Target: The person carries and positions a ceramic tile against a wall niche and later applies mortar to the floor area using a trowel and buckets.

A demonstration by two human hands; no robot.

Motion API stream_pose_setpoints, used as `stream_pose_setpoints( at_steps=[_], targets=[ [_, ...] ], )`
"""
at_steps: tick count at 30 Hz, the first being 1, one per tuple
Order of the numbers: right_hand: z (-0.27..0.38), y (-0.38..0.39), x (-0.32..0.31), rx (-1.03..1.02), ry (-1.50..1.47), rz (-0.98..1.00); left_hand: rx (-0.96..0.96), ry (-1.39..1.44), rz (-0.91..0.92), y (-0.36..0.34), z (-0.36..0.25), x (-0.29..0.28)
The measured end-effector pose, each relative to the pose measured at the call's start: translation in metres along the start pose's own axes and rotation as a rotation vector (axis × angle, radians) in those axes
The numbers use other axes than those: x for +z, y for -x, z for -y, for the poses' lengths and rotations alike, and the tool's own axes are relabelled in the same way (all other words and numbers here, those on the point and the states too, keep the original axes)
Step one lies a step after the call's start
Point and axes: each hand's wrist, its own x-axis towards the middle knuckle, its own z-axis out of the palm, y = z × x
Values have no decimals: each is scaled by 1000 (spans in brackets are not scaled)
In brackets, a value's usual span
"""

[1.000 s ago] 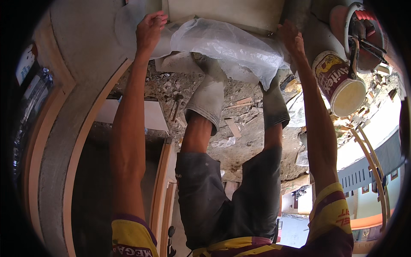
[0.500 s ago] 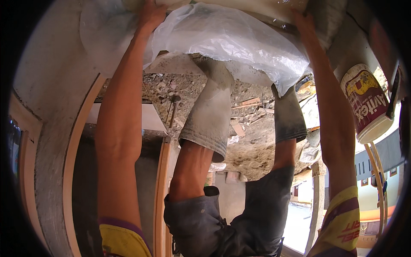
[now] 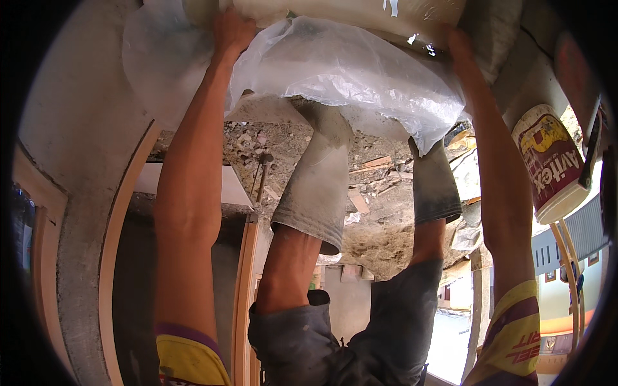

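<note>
Rubble-strewn ground (image 3: 389, 241) lies below one pale, glossy panel (image 3: 360, 14) at the top of the view; it looks stiff, fairly heavy and slick, best held by its two side edges. One clear plastic sheet (image 3: 360, 67) hangs along its near side, probably light, soft, slippery and easily torn, better gathered in folds. Two grey boots (image 3: 312, 180), one maroon bucket (image 3: 550, 161) and one hammer (image 3: 262, 180) come next. Left hand (image 3: 233, 33) and right hand (image 3: 458, 45) flank the panel; from this angle I cannot tell how closed their fingers are.
</note>
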Motion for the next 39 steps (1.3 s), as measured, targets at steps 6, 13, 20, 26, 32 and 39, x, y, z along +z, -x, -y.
stream_pose_setpoints(
  at_steps=[6,13,20,26,32,39],
  targets=[
    [4,0,11,156,7,-68,-207,161,-67,11,-6,1],
    [0,-6,13,208,19,-130,-151,84,-59,-3,15,11],
    [-4,-3,12,219,-270,-95,-82,38,-21,-22,46,25],
    [2,3,8,235,-513,-36,-212,285,-80,-4,16,16],
    [6,3,10,161,-546,-65,-264,241,20,-6,14,3],
    [11,4,3,109,-561,-38,-204,519,63,-9,18,9]
  ],
)
